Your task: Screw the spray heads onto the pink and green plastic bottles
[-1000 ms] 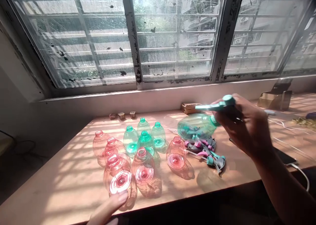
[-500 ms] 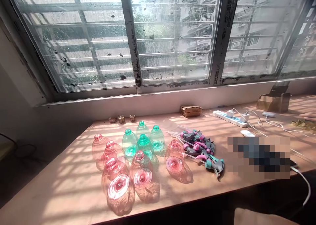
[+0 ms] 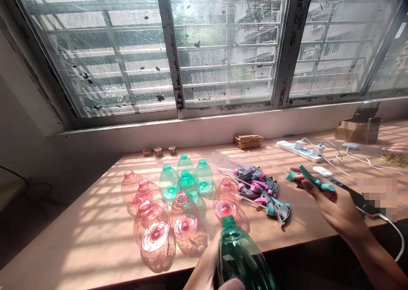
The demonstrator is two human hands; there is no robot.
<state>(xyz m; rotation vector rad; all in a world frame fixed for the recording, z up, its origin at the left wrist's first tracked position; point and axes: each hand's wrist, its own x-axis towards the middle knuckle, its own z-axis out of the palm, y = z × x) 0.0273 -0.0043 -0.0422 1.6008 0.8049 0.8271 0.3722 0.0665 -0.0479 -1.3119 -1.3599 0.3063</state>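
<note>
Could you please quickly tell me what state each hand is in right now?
Left hand: closed around a green bottle with an uncapped neck.
Right hand: closed on a teal spray head.

Dark green bottle; teal sprayer

One head-worn camera carries all of this, peering forward and down across the table from its near side, facing the window beyond! It's a wide look, too: the window fills the top, the table spreads below. Closest to the lens, the left hand and green bottle spill past the bottom edge; the right hand sits farther out.
</note>
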